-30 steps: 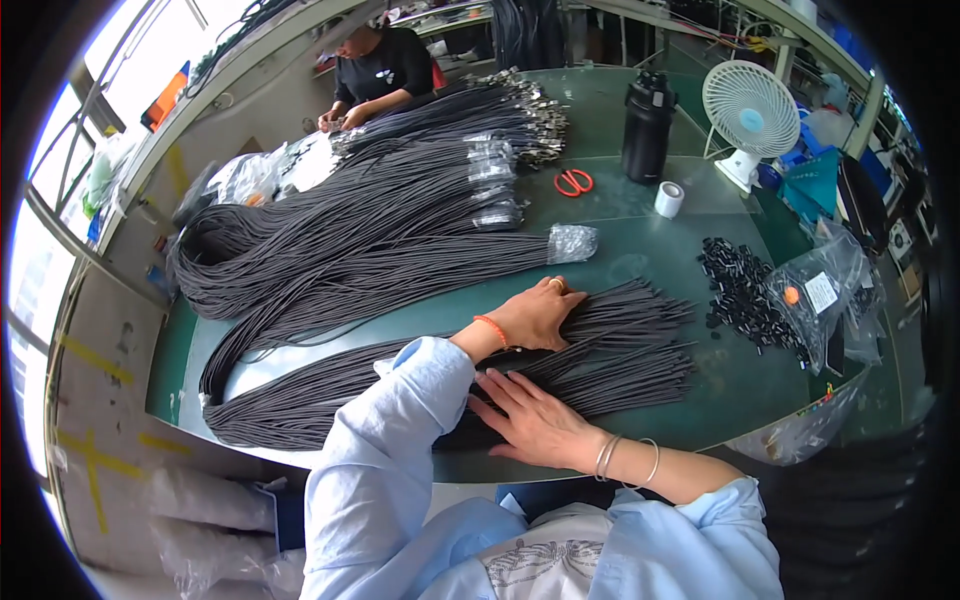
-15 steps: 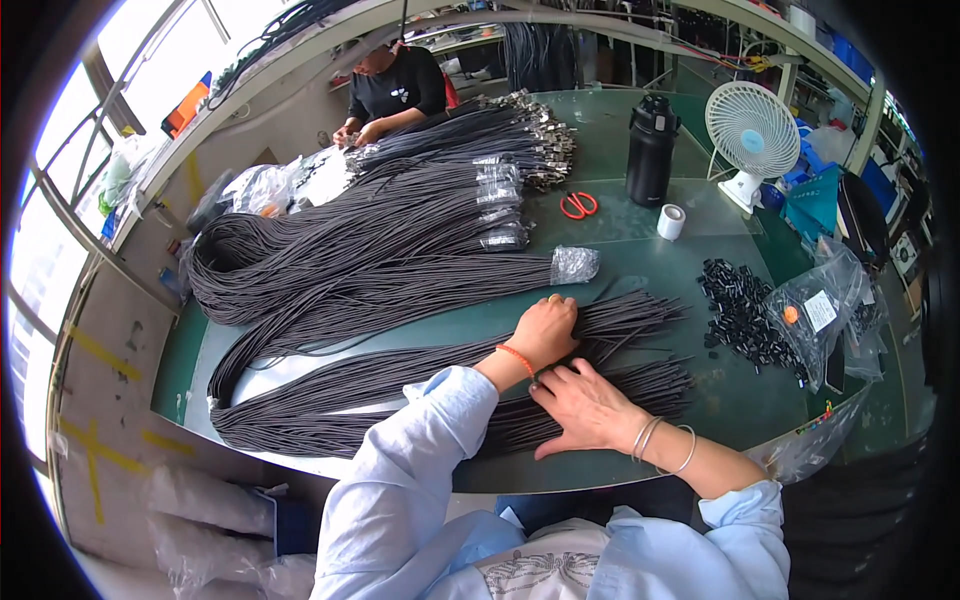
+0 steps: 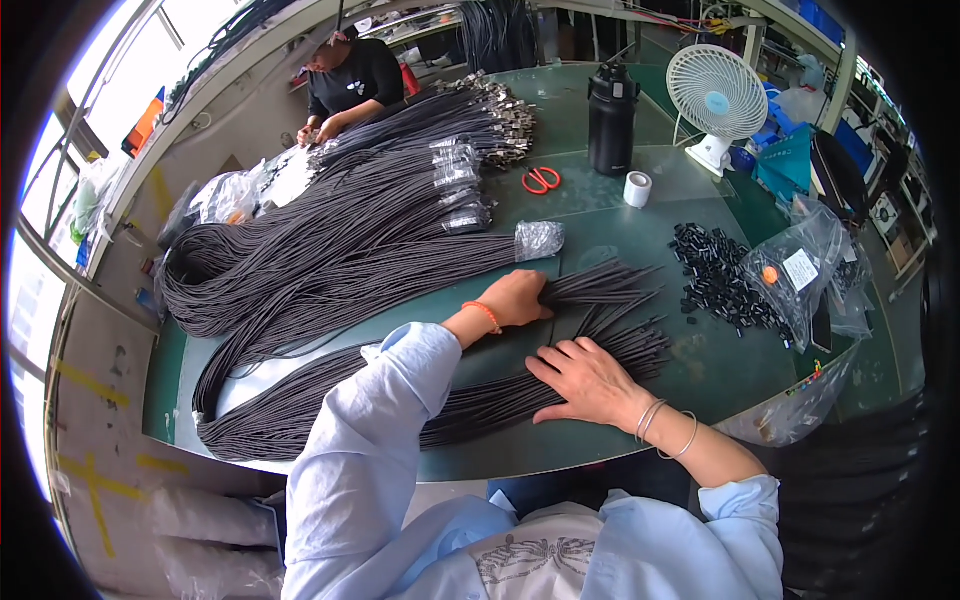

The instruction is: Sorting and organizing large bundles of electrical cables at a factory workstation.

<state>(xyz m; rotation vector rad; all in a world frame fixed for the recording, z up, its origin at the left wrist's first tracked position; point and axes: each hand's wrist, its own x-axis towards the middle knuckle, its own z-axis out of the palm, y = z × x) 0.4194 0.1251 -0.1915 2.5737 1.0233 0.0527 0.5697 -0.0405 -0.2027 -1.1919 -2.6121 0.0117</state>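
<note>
A long bundle of dark grey cables (image 3: 290, 405) lies bent across the green table, its loose ends fanned out toward the right. My left hand (image 3: 517, 298) is closed around the far part of these ends, fingers curled over them. Nearer to me, my right hand (image 3: 588, 380) rests palm down with fingers spread on the other part of the ends. Between the two hands a few cable ends cross at a slant. Just beyond my left hand lies another cable bundle, its end wrapped in clear plastic (image 3: 540, 240).
Small black pieces (image 3: 725, 280) are heaped at the right beside a clear plastic bag (image 3: 800, 262). Farther back stand a white tape roll (image 3: 637, 189), red-handled scissors (image 3: 541, 180), a black bottle (image 3: 611, 120) and a white fan (image 3: 716, 95). Across the table another person (image 3: 355, 80) handles something small.
My left hand has moved away from my right, and a gap has opened between the two parts of the cable ends. The whole view has shifted slightly.
</note>
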